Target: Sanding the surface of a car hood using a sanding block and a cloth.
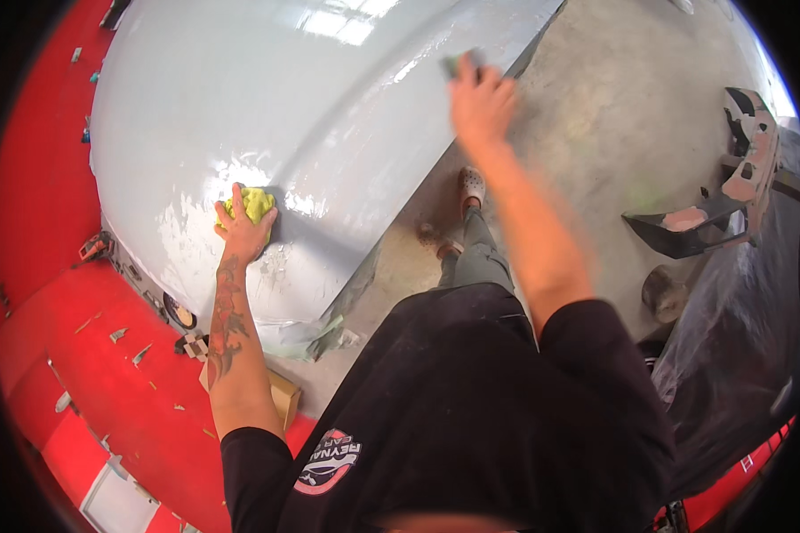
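A large, pale grey, glossy curved panel [267, 98], like a car's bodywork, spreads out before me, with wet streaks and light reflections on it. Pressed down on its near left part is my left hand [246, 234], closed over a crumpled yellow-green cloth [257, 203]. Farther off, at the panel's right edge, my right hand [484, 108] is smeared by motion. Its fingers grip a small dark and greenish pad [461, 66], whose exact kind the blur hides.
Crumpled translucent plastic sheeting [302, 338] hangs at the panel's near corner. On the right, a patchy black and pinkish car bumper [756, 169] stands above plastic-covered items [729, 311]. A cardboard box [284, 397] sits beyond my left forearm, near the red wall [107, 355]. My feet are on concrete floor [587, 98].
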